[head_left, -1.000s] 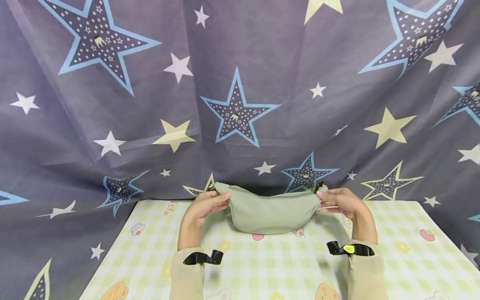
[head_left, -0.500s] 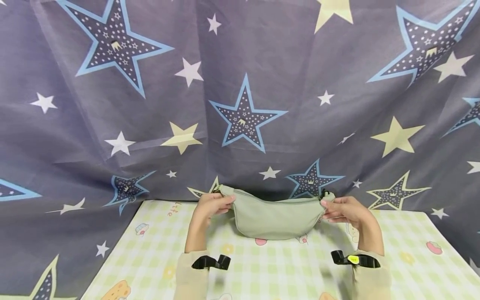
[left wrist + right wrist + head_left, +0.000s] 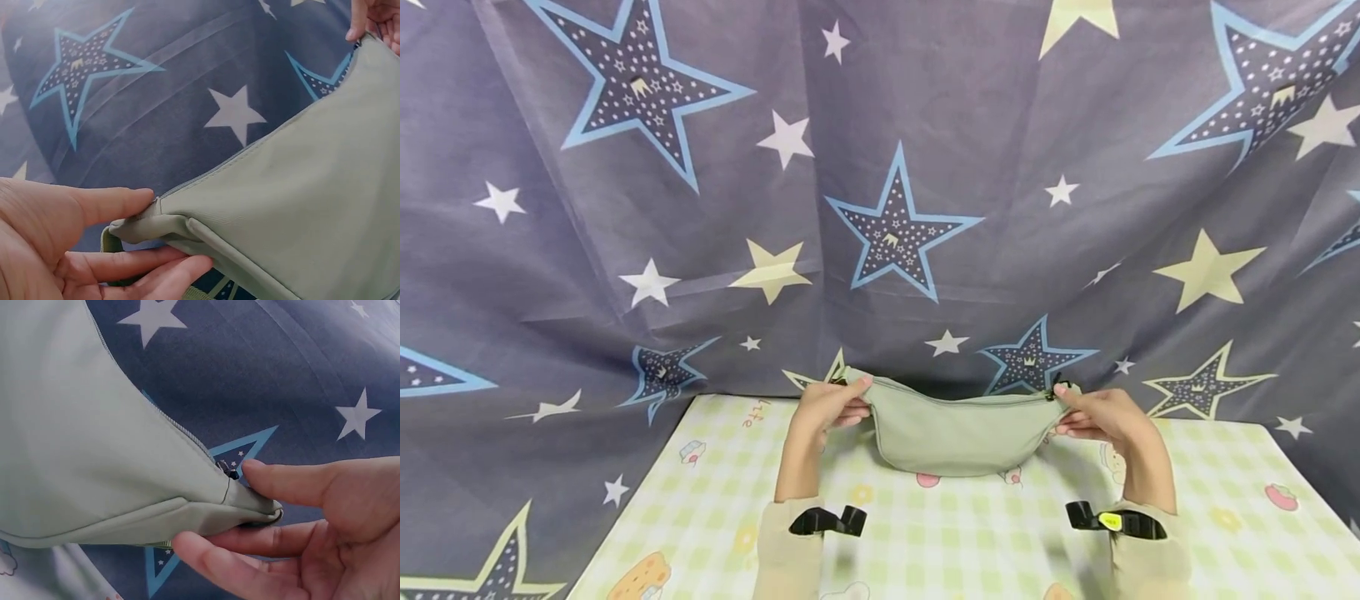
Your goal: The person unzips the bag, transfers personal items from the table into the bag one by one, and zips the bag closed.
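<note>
A pale green waist bag (image 3: 962, 433) hangs stretched between both hands over the far part of the table, its zipper (image 3: 187, 434) running along the top edge. My left hand (image 3: 823, 408) pinches the bag's left end between thumb and fingers; the left wrist view shows the thumb on top and a green strap (image 3: 112, 242) below. At the opposite end, my right hand (image 3: 1105, 414) grips the other tip. Its thumb lies beside the dark zipper pull (image 3: 228, 469) in the right wrist view. The zipper looks shut along its length.
A green and white checked cloth (image 3: 955, 533) with cartoon prints covers the table. Behind it hangs a dark curtain (image 3: 760, 200) with stars. Black camera mounts sit on both wrists, the left mount (image 3: 827, 522) and the right mount (image 3: 1116, 521), over light sleeves.
The view has shifted slightly, so the scene sits a little further right. The bag stays held at both ends; the thumbs have moved slightly up on its tips.
</note>
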### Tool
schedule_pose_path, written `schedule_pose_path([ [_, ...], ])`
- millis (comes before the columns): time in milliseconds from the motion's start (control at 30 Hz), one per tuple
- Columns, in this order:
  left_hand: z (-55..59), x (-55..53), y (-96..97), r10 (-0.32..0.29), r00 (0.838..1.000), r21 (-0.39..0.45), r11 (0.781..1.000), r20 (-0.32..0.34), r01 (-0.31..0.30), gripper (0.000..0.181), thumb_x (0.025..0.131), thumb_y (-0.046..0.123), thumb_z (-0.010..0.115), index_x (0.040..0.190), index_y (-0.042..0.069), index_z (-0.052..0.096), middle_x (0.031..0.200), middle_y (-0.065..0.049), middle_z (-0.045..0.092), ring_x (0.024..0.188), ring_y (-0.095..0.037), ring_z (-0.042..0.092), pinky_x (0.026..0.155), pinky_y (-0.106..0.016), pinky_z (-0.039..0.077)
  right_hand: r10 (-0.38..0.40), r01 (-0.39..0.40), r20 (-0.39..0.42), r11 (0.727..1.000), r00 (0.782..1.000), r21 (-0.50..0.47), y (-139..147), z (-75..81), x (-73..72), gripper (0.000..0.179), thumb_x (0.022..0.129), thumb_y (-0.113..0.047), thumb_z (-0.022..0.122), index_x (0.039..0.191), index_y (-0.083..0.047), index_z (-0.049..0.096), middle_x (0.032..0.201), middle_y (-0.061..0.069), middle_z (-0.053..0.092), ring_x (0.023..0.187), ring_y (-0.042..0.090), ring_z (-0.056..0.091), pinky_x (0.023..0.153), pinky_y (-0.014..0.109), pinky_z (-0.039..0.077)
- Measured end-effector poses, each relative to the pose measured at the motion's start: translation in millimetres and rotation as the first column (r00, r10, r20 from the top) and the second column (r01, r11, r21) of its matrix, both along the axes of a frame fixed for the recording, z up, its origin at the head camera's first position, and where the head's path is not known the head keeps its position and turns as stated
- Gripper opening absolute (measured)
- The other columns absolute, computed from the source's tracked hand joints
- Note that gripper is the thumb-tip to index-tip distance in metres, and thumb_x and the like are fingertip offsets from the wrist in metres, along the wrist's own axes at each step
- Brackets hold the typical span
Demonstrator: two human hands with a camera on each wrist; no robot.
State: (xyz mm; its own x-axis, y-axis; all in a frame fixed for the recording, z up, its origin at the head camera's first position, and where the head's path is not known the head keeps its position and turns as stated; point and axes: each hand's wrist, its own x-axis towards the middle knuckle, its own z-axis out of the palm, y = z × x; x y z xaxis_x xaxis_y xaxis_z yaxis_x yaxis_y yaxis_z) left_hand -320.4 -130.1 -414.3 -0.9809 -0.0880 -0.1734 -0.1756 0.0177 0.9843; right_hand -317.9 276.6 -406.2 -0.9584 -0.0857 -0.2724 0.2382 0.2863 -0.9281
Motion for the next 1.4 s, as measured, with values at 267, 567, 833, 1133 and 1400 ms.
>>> schedule_pose_path([
  [267, 3.1, -7.7, -1.6, -0.025, 0.999, 0.086, 0.996, 0.019, 0.023, 0.035, 0.091, 0.026, 0.078, 0.098, -0.008, 0.072, 0.073, -0.004, 0.072, 0.065, -0.012, 0.074, 0.071, -0.025, 0.065, -0.049, 0.049, -0.013, 0.998, 0.999, -0.042, -8, 10.5, -3.3, 0.053, 0.100, -0.031, 0.066, 0.119, 0.019, 0.057, 0.073, 0.003, 0.075, 0.069, 0.014, 0.076, 0.074, 0.025, 0.065],
  [567, 4.1, -11.4, 3.0, 0.029, 0.999, 0.149, 0.988, 0.016, -0.031, 0.024, 0.092, 0.017, 0.076, 0.076, 0.002, 0.067, 0.066, -0.004, 0.069, 0.059, -0.011, 0.072, 0.069, -0.025, 0.065, -0.059, 0.058, -0.036, 0.998, 0.998, -0.028, -12, 15.7, -8.6, 0.048, 0.101, -0.027, 0.065, 0.118, 0.017, 0.057, 0.070, 0.000, 0.074, 0.067, 0.011, 0.075, 0.074, 0.026, 0.065],
  [833, 1.7, -11.5, 1.9, 0.026, 0.999, 0.158, 0.987, 0.022, -0.029, 0.023, 0.093, 0.017, 0.076, 0.076, 0.003, 0.067, 0.065, -0.003, 0.070, 0.059, -0.012, 0.072, 0.072, -0.028, 0.066, -0.059, 0.057, -0.049, 0.998, 0.997, -0.040, -12, 12.5, -8.9, 0.044, 0.100, -0.024, 0.066, 0.113, 0.017, 0.061, 0.069, 0.001, 0.074, 0.065, 0.012, 0.074, 0.071, 0.026, 0.065],
  [1133, 0.4, -11.3, 3.9, 0.051, 0.998, 0.211, 0.976, 0.033, -0.056, 0.018, 0.092, 0.012, 0.075, 0.078, 0.002, 0.071, 0.062, -0.003, 0.069, 0.057, -0.012, 0.071, 0.070, -0.028, 0.066, -0.094, 0.089, -0.076, 0.994, 0.993, -0.061, -15, 9.6, -8.2, 0.045, 0.101, -0.021, 0.065, 0.119, 0.019, 0.058, 0.068, 0.000, 0.074, 0.064, 0.010, 0.074, 0.071, 0.024, 0.065],
  [1400, -4.1, -10.3, 4.3, 0.066, 0.996, 0.291, 0.953, 0.056, -0.080, 0.007, 0.092, 0.005, 0.074, 0.085, 0.003, 0.072, 0.061, -0.001, 0.070, 0.056, -0.011, 0.070, 0.066, -0.026, 0.065, -0.091, 0.084, -0.043, 0.986, 0.995, -0.145, -9, -0.1, -5.4, 0.056, 0.101, -0.018, 0.065, 0.134, 0.024, 0.046, 0.073, -0.001, 0.075, 0.065, 0.010, 0.075, 0.071, 0.023, 0.064],
])
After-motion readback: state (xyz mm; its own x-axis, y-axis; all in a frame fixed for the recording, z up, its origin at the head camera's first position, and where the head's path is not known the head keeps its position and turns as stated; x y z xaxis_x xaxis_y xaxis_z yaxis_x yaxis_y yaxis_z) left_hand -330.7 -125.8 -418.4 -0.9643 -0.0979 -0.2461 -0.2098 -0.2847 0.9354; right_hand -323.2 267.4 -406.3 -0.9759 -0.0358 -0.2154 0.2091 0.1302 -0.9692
